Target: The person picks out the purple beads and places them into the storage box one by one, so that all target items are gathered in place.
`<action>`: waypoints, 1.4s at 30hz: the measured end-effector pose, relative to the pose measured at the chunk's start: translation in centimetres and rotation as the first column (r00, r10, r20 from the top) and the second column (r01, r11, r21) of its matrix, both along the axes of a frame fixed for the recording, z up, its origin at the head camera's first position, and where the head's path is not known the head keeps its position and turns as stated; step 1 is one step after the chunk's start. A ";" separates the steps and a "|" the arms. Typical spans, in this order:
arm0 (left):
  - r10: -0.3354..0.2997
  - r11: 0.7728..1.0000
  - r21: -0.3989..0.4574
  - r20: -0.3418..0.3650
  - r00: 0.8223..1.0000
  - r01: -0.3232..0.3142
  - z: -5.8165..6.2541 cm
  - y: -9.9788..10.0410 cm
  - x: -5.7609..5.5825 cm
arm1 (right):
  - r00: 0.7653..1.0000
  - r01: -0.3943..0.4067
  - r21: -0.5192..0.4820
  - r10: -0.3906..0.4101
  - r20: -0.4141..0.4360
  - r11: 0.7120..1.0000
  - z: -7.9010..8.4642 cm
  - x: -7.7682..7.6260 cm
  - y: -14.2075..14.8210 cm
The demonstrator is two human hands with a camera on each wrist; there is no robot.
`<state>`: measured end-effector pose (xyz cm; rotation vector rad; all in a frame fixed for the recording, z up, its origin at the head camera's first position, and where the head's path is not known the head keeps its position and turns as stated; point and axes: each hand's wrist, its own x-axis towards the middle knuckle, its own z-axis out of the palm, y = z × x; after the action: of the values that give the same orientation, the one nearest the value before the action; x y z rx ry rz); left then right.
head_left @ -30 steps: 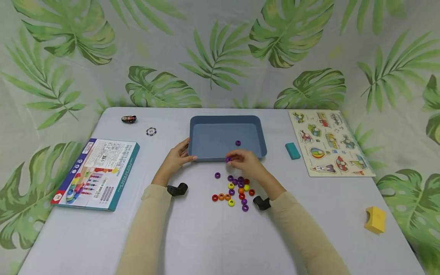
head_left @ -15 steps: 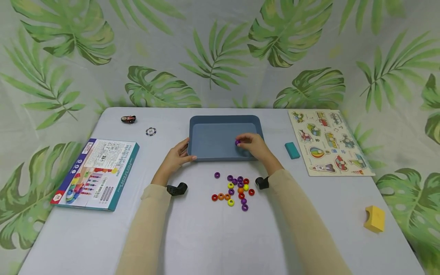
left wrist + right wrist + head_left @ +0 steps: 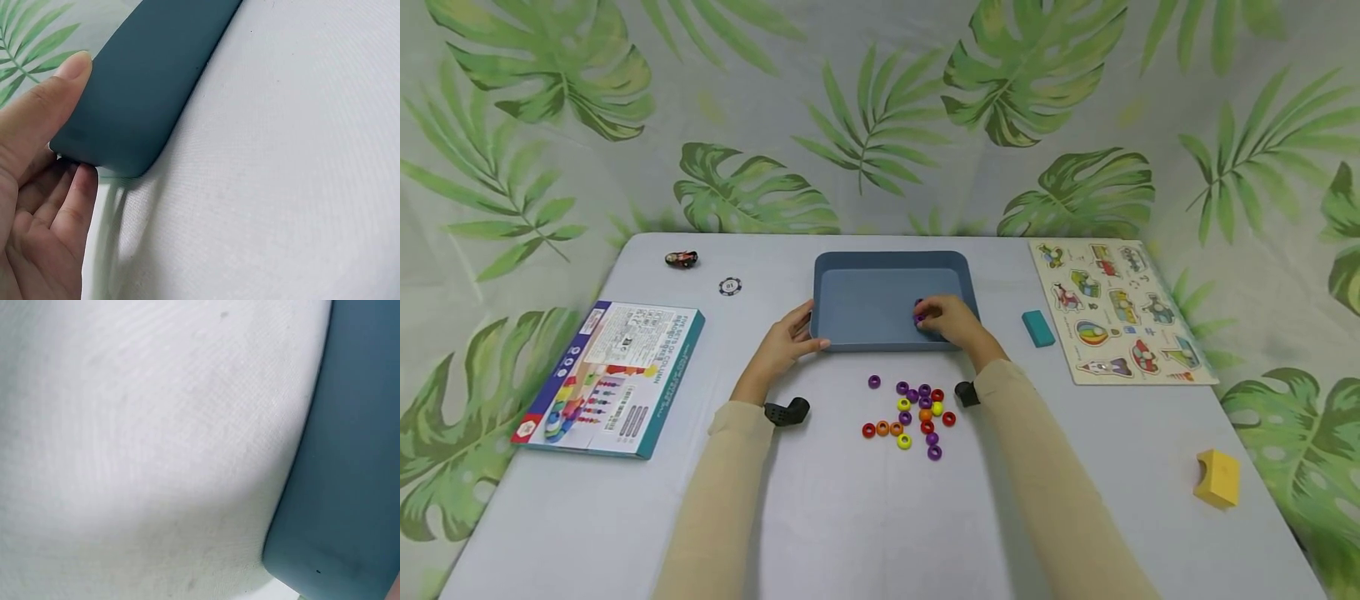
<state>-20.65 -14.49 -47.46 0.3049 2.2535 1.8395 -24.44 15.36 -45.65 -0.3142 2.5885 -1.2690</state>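
A person's left hand [image 3: 784,343] steadies a blue tray [image 3: 857,304] by its near left corner, thumb against the outer wall and fingertips tucked at the corner's underside, as the left wrist view shows. The right hand [image 3: 955,323] reaches into the tray's near right part, thumb and fingertips drawn together to pinch a purple bead [image 3: 918,320] low over the floor; a second purple bead [image 3: 919,302] sits just beyond, partly hidden by the fingers. The right wrist view catches mostly the tray's wall and white cloth.

Between the forearms, just short of the tray, loose beads [image 3: 926,415] in purple, red, orange and yellow lie scattered on the white table [image 3: 835,517]. A box [image 3: 613,379] and a chip [image 3: 730,287] lie to the left; a teal block [image 3: 1038,329], a puzzle board [image 3: 1120,312] and a yellow block [image 3: 1221,479] are to the right.
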 end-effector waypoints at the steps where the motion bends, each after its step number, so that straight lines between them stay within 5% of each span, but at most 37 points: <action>1: -0.001 1.000 -0.001 -0.002 1.000 0.001 0.0 0.0 0.0 | 1.000 0.000 0.000 0.000 0.003 1.000 0.0 0.0 0.0; 8: -0.009 1.000 -0.013 -0.011 1.000 0.009 0.1 0.1 0.1 | 0.997 -0.057 -0.089 0.052 -0.060 0.994 1.3 1.5 -0.4; 14: -0.006 1.000 0.016 0.006 1.000 0.006 1.6 0.4 0.7 | 0.975 -0.208 -0.228 0.181 -0.132 0.951 3.2 4.8 -2.1; 19: -0.005 1.000 0.027 0.015 1.000 0.004 2.3 0.5 1.1 | 0.959 -0.283 -0.251 0.267 -0.099 0.925 3.3 7.0 -3.6; 29: -0.009 1.000 0.020 -0.002 1.000 0.009 2.3 0.5 1.1 | 0.937 -0.341 -0.147 0.348 0.024 0.929 -0.8 7.2 -4.6; 37: -0.003 0.999 0.034 0.008 1.000 0.003 2.3 0.5 1.1 | 0.924 -0.383 -0.045 0.383 -0.018 0.923 -1.6 7.0 -5.0; 42: -0.003 0.999 0.044 0.027 1.000 0.002 2.2 0.6 1.2 | 0.937 -0.350 -0.050 0.350 -0.013 0.935 -1.4 7.1 -5.1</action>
<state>-19.42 -13.93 -45.24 0.2888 2.1968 1.8821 -17.38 10.29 -47.07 -0.7505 2.3634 -1.2034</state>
